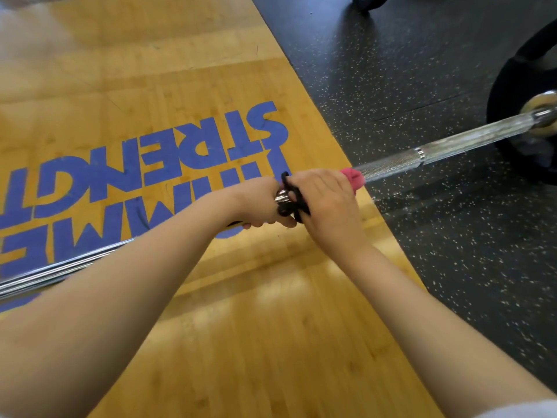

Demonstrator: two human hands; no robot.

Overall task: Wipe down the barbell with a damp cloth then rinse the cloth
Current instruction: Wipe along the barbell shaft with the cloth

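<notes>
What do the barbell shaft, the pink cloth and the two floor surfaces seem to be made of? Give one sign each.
Barbell shaft: metal, likely chromed steel; bright glints, knurled grip.
Pink cloth: soft fabric, perhaps terry; fuzzy, bunched edge.
Yellow platform: varnished wood or bamboo; grain strips, sheen.
Dark floor: probably rubber; matte, white-flecked.

Gym, weight-room area: a wooden lifting platform [241, 327] with big blue lettering [150, 164] painted on it, upside down from here and including "STRENG". Butting against the platform's right edge is black rubber floor [391, 70] with white flecks, typical gym matting. A knurled steel barbell [452, 146] runs across the platform and out over the rubber. A black bumper plate [512, 95] is loaded on its end, off the platform's right side.
</notes>
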